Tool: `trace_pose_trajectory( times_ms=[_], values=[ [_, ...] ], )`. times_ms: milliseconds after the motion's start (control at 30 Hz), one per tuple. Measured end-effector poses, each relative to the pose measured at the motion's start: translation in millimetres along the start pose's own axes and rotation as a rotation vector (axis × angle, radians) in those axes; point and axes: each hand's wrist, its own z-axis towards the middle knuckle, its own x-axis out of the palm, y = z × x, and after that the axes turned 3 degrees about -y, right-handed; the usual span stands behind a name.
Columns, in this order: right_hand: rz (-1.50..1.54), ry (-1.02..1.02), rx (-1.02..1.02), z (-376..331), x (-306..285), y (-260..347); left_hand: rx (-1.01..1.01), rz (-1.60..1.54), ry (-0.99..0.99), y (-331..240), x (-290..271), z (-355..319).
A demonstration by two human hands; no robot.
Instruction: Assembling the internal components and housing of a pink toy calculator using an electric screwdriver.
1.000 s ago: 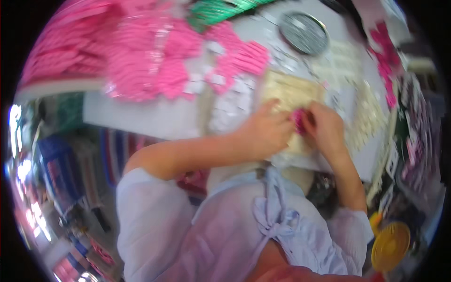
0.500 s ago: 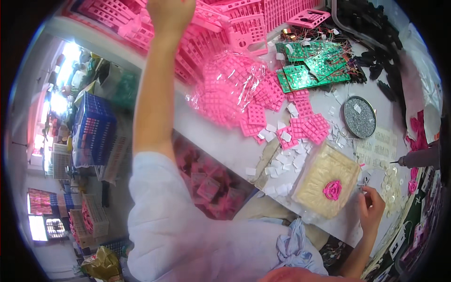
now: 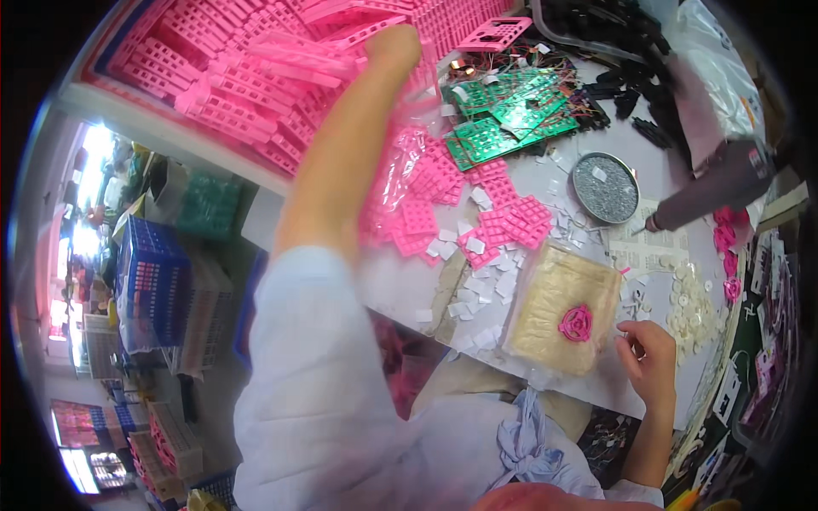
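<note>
My left hand [image 3: 394,47] reaches to the far side, up against the pink plastic casings [image 3: 281,89] heaped in a large bin. Its fingers are hidden, so I cannot tell what they hold. My right hand [image 3: 652,362] hovers low over the table at the right, fingers loosely curled and thumb apart, with nothing visible in it. Beside it is a tan, film-wrapped block [image 3: 558,298] with a round pink plastic part [image 3: 576,324] on top. Small metal pieces [image 3: 632,298] lie just beyond that hand.
Pink keypads [image 3: 515,220], white square pieces [image 3: 486,294] and green circuit boards [image 3: 511,119] cover the table's middle. A round dish of small grey screws [image 3: 605,187] stands right of them. An electric screwdriver [image 3: 711,187] hangs at the right, above pale discs [image 3: 694,311].
My view has shifted, and my left hand has come from the top edge rightward over the casings. My right hand has drawn away from the small metal pieces. The screwdriver appears swung further in.
</note>
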Motion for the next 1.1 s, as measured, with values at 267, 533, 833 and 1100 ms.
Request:
trace_pose_trajectory(
  times_ms=[267,533,833,1100],
  values=[
    [0.175,-0.029,-0.088,4.0,13.0,13.6,0.113,-0.771,-0.457,19.0,-110.9,-71.5],
    [1.244,-0.145,0.227,56.8,59.0,42.4,-0.635,-2.183,0.570,-97.2,-73.6,-313.4],
    [1.224,0.080,0.339,19.4,18.4,-12.3,-0.078,-2.008,0.819,-117.7,-65.4,-340.5],
    [0.231,0.197,0.465,-2.1,-73.3,-53.3,-0.075,-1.925,0.401,-122.9,-36.3,-341.5]
  ],
)
